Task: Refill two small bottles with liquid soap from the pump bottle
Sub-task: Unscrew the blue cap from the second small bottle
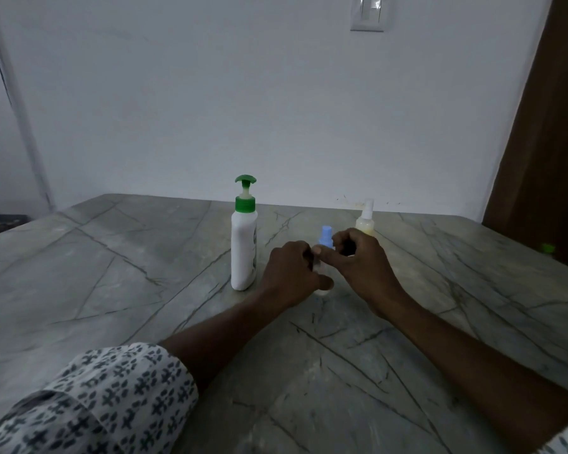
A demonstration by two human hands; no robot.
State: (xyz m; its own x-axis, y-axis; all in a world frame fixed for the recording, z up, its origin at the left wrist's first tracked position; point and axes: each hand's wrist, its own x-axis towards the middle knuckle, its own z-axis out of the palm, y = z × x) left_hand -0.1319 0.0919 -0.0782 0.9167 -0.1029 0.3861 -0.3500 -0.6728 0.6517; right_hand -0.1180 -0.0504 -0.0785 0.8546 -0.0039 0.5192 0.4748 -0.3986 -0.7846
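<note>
Gripping the clear small bottle (322, 291) round its body, the left hand (289, 273) has its fingers curled and the thumb low near the base; the bottle stands upright on the tabletop (112, 273), mostly hidden behind the two hands. Right hand (358, 260): fingers curled, forefinger and thumb pinching the blue spray cap (326, 237) at its collar; the cap top shows above the fingers. Whether the cap is seated or loosened cannot be told. Pump bottle (244, 244), white body, green collar and pump head, stands upright just to the left of the left hand, not touching it. Second small bottle (365, 221), yellowish contents, white spray top, upright directly behind the right hand, its lower part hidden. Tabletop is grey-green stone with dark veins. Left forearm wears a white sleeve with a dark print (95, 404), pushed up toward the elbow; right forearm bare. Light switch plate (369, 11) is on the white wall above. Small green item (547, 248) sits at the far right edge of the tabletop, too blurred to identify.
</note>
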